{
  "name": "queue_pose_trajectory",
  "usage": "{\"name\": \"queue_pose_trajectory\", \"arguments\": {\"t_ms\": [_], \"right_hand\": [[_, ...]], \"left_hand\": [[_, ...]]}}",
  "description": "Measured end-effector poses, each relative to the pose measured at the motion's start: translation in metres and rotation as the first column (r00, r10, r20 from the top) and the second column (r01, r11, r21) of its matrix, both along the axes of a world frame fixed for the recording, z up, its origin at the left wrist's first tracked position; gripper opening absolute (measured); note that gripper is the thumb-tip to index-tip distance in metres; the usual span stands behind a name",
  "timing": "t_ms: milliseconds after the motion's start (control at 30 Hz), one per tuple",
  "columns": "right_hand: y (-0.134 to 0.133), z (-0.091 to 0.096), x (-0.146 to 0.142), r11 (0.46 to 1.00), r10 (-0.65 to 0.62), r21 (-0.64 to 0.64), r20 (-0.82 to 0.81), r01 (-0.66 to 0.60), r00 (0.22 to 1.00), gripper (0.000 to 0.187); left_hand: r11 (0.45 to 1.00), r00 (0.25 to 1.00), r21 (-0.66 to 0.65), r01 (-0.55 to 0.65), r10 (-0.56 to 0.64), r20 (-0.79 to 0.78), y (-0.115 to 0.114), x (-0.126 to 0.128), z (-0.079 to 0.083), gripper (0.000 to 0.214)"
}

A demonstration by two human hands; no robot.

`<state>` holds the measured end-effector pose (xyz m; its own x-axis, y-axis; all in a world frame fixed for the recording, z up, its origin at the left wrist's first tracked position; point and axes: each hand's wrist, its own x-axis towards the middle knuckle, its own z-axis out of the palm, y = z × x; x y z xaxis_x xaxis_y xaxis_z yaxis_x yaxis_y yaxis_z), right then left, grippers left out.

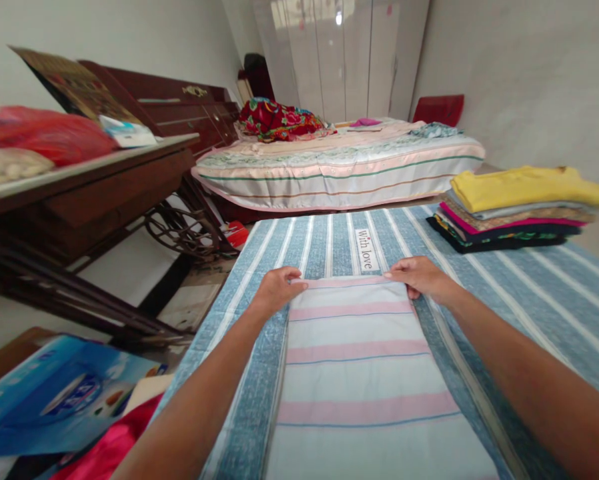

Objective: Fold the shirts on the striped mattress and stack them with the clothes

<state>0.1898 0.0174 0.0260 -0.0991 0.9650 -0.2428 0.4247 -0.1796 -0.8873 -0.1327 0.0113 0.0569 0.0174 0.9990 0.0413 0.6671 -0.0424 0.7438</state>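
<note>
A long folded cloth (354, 373), white with pink bands and thin blue lines, lies flat on the blue striped bedspread (249, 320) in front of me. My left hand (278, 290) pinches its far left corner between thumb and fingers. At the far right corner, my right hand (419, 275) grips the cloth the same way, fingers curled under the edge. The far edge runs straight between both hands. The near end of the cloth passes out of the bottom of the view.
Right of the cloth sits a stack of folded clothes (514, 217), yellow on top. A sewing machine table (129, 167) with a red plastic bag (44, 137) stands at left, above a blue box (69, 393). Beyond is another bed (339, 173) with a red floral bundle (279, 120).
</note>
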Motion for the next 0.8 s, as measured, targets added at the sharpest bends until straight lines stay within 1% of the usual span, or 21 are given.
{"name": "queue_pose_trajectory", "arguments": {"t_ms": [33, 100, 167, 233, 300, 400, 500, 600, 700, 800], "right_hand": [[-0.003, 0.002, 0.003, 1.000, 0.017, -0.012, -0.027, -0.017, 0.999, 0.029], [-0.010, 0.004, 0.009, 0.998, 0.046, -0.044, -0.109, -0.051, 0.993, 0.032], [-0.018, 0.004, 0.015, 0.994, 0.047, -0.085, -0.242, -0.069, 0.969, 0.034], [-0.024, 0.002, 0.019, 0.989, 0.005, -0.133, -0.374, -0.059, 0.927, 0.037], [-0.030, -0.001, 0.020, 0.985, -0.053, -0.171, -0.426, -0.023, 0.903, 0.037], [-0.038, -0.004, 0.018, 0.979, -0.108, -0.201, -0.416, 0.024, 0.903, 0.031], [-0.045, -0.007, 0.016, 0.973, -0.114, -0.231, -0.397, 0.021, 0.910, 0.023], [-0.050, -0.008, 0.014, 0.968, -0.094, -0.252, -0.391, -0.008, 0.915, 0.017], [-0.053, -0.007, 0.013, 0.968, -0.076, -0.249, -0.387, -0.025, 0.919, 0.014], [-0.055, -0.002, 0.009, 0.972, -0.092, -0.233, -0.360, 0.006, 0.928, 0.016]], "left_hand": [[0.998, 0.993, -0.046, -0.030, 0.035, 0.111, -0.003, -0.001, 0.002, 0.038], [0.986, 0.947, -0.145, -0.081, 0.121, 0.297, -0.010, -0.003, 0.007, 0.044], [0.971, 0.893, -0.202, -0.128, 0.202, 0.403, -0.018, -0.005, 0.010, 0.045], [0.959, 0.850, -0.215, -0.187, 0.268, 0.454, -0.026, -0.006, 0.011, 0.042], [0.948, 0.821, -0.227, -0.225, 0.310, 0.480, -0.034, -0.006, 0.011, 0.041], [0.931, 0.814, -0.292, -0.220, 0.341, 0.471, -0.045, -0.005, 0.008, 0.039], [0.906, 0.830, -0.389, -0.168, 0.343, 0.440, -0.054, -0.004, 0.004, 0.037], [0.881, 0.839, -0.462, -0.105, 0.327, 0.434, -0.062, -0.004, 0.004, 0.036], [0.864, 0.849, -0.500, -0.064, 0.310, 0.428, -0.065, -0.004, 0.006, 0.037], [0.856, 0.869, -0.516, -0.030, 0.277, 0.409, -0.065, -0.003, 0.009, 0.036]]}}
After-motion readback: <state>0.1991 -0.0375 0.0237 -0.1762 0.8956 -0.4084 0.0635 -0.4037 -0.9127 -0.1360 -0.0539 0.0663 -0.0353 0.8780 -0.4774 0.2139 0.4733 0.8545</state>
